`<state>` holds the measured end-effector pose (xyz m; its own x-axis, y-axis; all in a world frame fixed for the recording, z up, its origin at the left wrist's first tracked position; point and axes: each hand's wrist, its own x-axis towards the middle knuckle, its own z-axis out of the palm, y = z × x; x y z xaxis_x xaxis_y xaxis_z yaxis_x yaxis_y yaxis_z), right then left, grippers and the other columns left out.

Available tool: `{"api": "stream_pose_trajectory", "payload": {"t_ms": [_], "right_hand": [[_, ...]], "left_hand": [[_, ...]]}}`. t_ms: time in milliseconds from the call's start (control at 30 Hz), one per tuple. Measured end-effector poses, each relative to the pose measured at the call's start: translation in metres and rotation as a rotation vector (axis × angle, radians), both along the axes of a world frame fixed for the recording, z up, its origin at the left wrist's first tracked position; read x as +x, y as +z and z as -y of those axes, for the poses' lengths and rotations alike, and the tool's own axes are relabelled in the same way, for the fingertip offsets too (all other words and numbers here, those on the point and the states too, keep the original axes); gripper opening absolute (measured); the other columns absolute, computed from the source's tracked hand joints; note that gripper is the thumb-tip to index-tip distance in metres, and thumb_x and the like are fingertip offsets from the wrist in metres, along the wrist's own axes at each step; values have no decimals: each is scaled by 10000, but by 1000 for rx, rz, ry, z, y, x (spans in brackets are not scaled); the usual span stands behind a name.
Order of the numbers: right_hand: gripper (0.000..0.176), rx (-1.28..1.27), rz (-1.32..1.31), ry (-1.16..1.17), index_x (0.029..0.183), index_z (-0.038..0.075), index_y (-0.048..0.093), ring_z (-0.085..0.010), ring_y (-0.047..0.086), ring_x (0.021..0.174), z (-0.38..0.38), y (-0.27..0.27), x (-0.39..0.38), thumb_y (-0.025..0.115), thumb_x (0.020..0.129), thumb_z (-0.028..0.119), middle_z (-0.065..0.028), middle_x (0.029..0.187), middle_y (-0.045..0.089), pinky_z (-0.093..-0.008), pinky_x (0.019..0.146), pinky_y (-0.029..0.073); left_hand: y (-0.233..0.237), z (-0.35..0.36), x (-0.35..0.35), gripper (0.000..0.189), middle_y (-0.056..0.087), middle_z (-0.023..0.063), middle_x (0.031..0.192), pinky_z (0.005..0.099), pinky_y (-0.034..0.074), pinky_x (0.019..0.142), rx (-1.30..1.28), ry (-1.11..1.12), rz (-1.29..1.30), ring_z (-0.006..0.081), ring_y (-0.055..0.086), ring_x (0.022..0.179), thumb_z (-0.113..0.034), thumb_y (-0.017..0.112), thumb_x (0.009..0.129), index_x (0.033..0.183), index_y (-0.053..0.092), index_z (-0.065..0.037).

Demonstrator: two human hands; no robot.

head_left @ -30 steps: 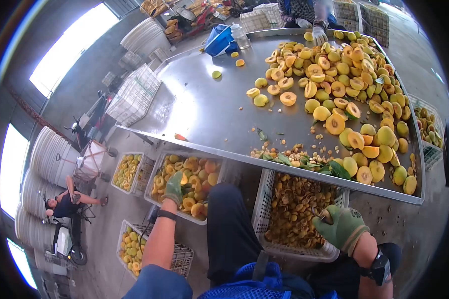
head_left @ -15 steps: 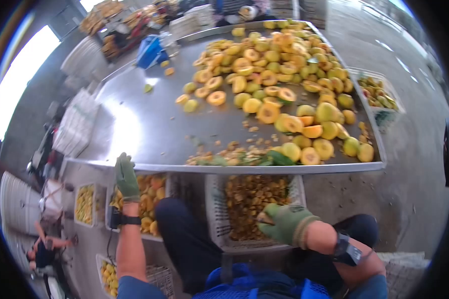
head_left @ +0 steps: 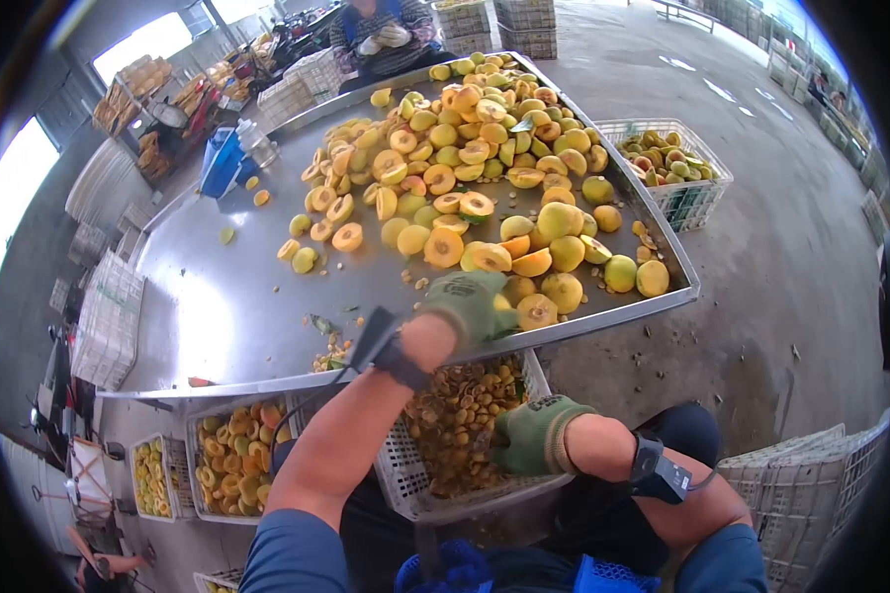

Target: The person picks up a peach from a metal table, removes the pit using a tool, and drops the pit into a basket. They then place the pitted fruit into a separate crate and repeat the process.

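My left hand [head_left: 470, 304], in a green glove, is at the table's front edge, right beside the halved fruit. Motion blurs its fingers, and whatever is under them is hidden. My right hand [head_left: 542, 435], gloved in green too, hangs over the crate of pits and scraps [head_left: 396, 479], its fingers bent down; their tips and anything in them are hidden. Yellow-orange fruit halves [head_left: 445, 247] are heaped on the metal table [head_left: 267, 326]. A few small pits and leaf bits [head_left: 331, 351] lie near the front edge.
Crates of fruit [head_left: 235, 460] stand below the table at the left. Another fruit crate [head_left: 697, 203] is beyond its right edge. A blue container [head_left: 223, 163] sits at the far left corner. A co-worker [head_left: 381, 40] is across the table. Stacked crates [head_left: 796, 494] are at lower right.
My left hand has swung right from the table's left front to the fruit pile's front. Many scraps and leaves along the front edge are gone. My right hand stays over the crate; the view has shifted.
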<state>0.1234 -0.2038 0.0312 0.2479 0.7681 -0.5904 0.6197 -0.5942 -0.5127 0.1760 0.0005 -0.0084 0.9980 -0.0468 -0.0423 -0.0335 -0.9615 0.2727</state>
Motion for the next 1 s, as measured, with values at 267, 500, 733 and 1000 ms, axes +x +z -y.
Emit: {"api": "stream_pose_trajectory", "payload": {"t_ms": [267,500,733,1000], "right_hand": [[342,676,-54,-604,958,15,634,-295,685,767,2,-4,11,684,912,350,-157,839,699,-427,716,531],[423,821,-147,-599,935,-49,606,-319,692,770,-34,-4,3,693,927,364,-227,818,679,-415,698,514],[393,792,-59,-549,930,-47,606,-321,694,738,-57,-6,-9,713,922,331,-216,796,681,-425,662,511],[216,1067,182,-591,954,13,625,-287,586,687,-82,-45,4,736,896,189,-139,788,604,-398,628,487]], "left_hand": [[24,-76,-73,444,732,112,1061,214,475,484,-1287,312,178,114,652,653,-405,458,1050,1314,595,-75],[38,-30,-111,623,706,171,1095,215,534,517,-1826,533,72,147,657,671,-577,391,1051,1362,568,-67],[5,-42,-131,684,670,178,1221,438,572,951,-2034,457,44,288,667,1095,-615,442,1029,1376,547,-36],[13,-24,-161,609,668,84,1146,311,549,655,-1682,396,52,197,681,879,-550,406,1063,1421,512,-70]]}}
